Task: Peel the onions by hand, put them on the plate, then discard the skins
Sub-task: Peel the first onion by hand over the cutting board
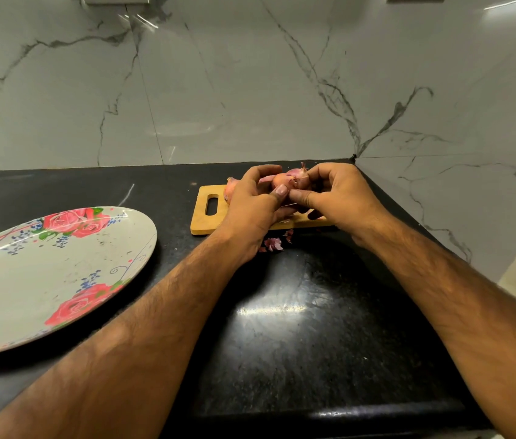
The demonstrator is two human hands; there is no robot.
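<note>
Past the glossy black stone counter, your left hand and right hand both pinch the small pink-skinned onion, its tufted end toward 2 o'clock. The rose-patterned oval plate lies at 8 o'clock, nearer your left hand.

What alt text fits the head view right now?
The left hand and right hand hold a small onion over a wooden cutting board, peeling it. A second onion lies on the board; loose skins and a floral plate are on the black counter.
</note>
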